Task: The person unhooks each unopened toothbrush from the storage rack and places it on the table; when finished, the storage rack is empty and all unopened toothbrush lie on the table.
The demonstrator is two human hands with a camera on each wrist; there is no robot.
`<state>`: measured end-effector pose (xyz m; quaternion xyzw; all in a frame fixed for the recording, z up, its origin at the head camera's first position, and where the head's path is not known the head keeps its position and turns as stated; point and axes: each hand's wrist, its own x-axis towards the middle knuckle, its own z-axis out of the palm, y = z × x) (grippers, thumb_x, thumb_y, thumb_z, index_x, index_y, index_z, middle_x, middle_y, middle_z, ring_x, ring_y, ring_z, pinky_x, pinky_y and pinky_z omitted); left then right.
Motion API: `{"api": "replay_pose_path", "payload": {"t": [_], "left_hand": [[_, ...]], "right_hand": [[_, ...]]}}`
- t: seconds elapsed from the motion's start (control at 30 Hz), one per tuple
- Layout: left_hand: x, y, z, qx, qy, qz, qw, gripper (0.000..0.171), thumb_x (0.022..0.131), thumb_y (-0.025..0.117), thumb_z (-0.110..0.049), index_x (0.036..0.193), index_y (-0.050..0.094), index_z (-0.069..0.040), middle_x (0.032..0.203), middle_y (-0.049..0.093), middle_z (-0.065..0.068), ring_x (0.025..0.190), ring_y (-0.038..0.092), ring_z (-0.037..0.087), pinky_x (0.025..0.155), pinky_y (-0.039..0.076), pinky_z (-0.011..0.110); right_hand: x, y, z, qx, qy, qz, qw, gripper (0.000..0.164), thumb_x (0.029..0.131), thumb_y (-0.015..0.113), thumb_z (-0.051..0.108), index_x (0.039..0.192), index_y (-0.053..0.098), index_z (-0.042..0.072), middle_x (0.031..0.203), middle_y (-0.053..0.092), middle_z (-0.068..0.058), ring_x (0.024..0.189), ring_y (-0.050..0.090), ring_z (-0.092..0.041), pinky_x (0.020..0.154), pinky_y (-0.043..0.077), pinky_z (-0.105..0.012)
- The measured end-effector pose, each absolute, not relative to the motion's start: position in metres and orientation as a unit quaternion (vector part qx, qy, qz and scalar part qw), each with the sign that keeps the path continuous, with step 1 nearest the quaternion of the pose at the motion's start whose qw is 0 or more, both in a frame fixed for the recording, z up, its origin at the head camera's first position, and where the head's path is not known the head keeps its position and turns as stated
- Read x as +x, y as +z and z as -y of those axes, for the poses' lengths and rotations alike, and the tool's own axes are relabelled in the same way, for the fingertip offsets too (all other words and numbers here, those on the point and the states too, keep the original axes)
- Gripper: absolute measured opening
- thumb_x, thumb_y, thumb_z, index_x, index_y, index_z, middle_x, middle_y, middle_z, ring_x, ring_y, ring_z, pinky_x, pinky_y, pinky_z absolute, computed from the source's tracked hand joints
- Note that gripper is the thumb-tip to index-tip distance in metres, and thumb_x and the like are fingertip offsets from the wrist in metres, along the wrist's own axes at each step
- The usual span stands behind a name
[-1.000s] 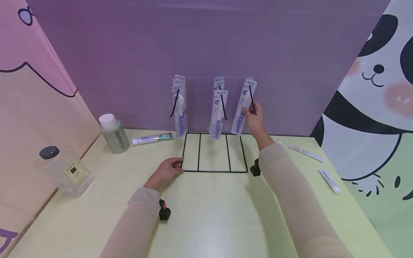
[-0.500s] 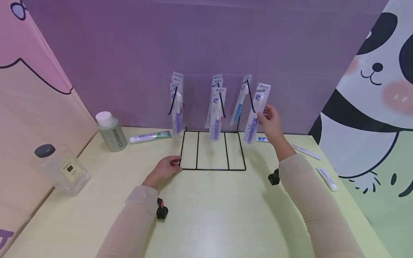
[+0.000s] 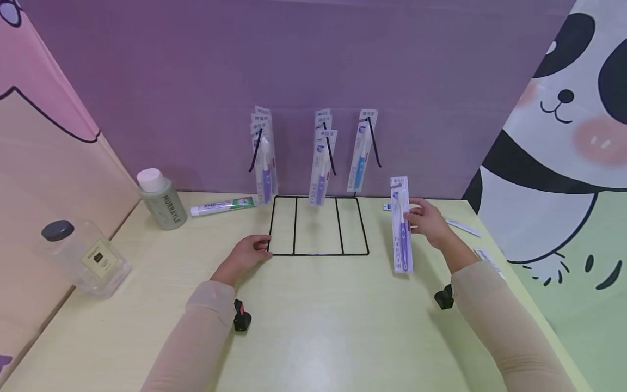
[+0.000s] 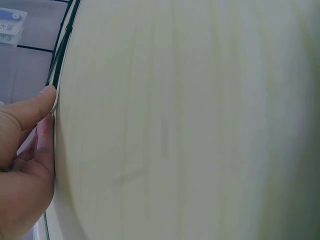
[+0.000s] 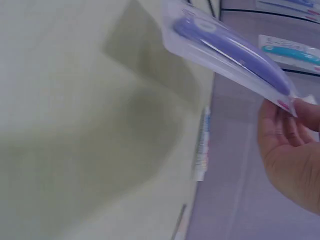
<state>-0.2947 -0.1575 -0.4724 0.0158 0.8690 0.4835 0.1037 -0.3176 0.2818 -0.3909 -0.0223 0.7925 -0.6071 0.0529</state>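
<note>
My right hand (image 3: 431,220) pinches the edge of a packaged purple toothbrush (image 3: 401,239), held upright to the right of a black wire display rack (image 3: 318,254). In the right wrist view, the clear pack slants above the table, with thumb and fingers at its side. My left hand (image 3: 247,253) grips the front left corner of the rack's base; in the left wrist view the thumb (image 4: 42,102) lies on the black wire. A packaged blue toothbrush (image 3: 360,166) hangs on the right hook. Packaged purple toothbrushes hang on the middle hook (image 3: 330,158) and the left hook (image 3: 255,149).
A toothpaste tube (image 3: 222,207), a grey-green bottle (image 3: 164,204) and a clear bottle with a black cap (image 3: 100,261) stand or lie at left. Behind the right hand lie a slim pack (image 3: 462,227) and a small white tube (image 3: 485,258). A purple backdrop (image 3: 196,81) rises behind.
My right hand has drawn the purple toothbrush off the right hook and moved it right and down, uncovering the blue toothbrush. The left hand keeps its grip on the rack.
</note>
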Motion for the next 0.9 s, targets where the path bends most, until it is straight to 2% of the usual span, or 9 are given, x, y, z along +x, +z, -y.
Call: {"api": "replay_pose_path", "payload": {"t": [0.17, 0.3, 0.6, 0.9], "left_hand": [[-0.295, -0.473, 0.159, 0.016, 0.483, -0.869, 0.106, 0.049, 0.083, 0.065, -0.007, 0.129, 0.048, -0.005, 0.115, 0.053, 0.013, 0.107, 0.047, 0.025, 0.09, 0.037, 0.038], [-0.294, -0.473, 0.159, 0.02, 0.479, -0.872, 0.101, 0.048, 0.083, 0.065, -0.007, 0.129, 0.049, -0.003, 0.114, 0.054, 0.014, 0.106, 0.048, 0.026, 0.09, 0.037, 0.038], [-0.296, -0.48, 0.157, 0.026, 0.487, -0.868, 0.095, 0.049, 0.082, 0.066, -0.007, 0.129, 0.048, -0.003, 0.118, 0.053, 0.013, 0.107, 0.048, 0.025, 0.091, 0.037, 0.037], [-0.297, -0.479, 0.158, 0.012, 0.486, -0.869, 0.094, 0.048, 0.082, 0.067, -0.007, 0.127, 0.05, -0.005, 0.112, 0.055, 0.011, 0.104, 0.048, 0.024, 0.089, 0.038, 0.037]], "right_hand": [[-0.312, -0.421, -0.29, 0.035, -0.619, -0.765, 0.178, 0.05, 0.092, 0.044, -0.002, 0.137, 0.022, -0.001, 0.101, 0.048, -0.013, 0.075, 0.055, -0.016, 0.069, 0.049, -0.035], [-0.313, -0.436, -0.289, 0.043, -0.623, -0.747, 0.226, 0.052, 0.091, 0.045, -0.001, 0.137, 0.021, -0.002, 0.101, 0.051, -0.013, 0.082, 0.057, -0.019, 0.074, 0.048, -0.038], [-0.316, -0.446, -0.287, 0.061, -0.592, -0.765, 0.245, 0.051, 0.091, 0.048, -0.001, 0.136, 0.025, -0.007, 0.097, 0.057, -0.014, 0.081, 0.058, -0.019, 0.075, 0.049, -0.038], [-0.319, -0.438, -0.281, 0.066, -0.479, -0.851, 0.204, 0.046, 0.088, 0.052, -0.001, 0.13, 0.035, -0.008, 0.086, 0.055, -0.013, 0.07, 0.056, -0.017, 0.064, 0.051, -0.034]]}}
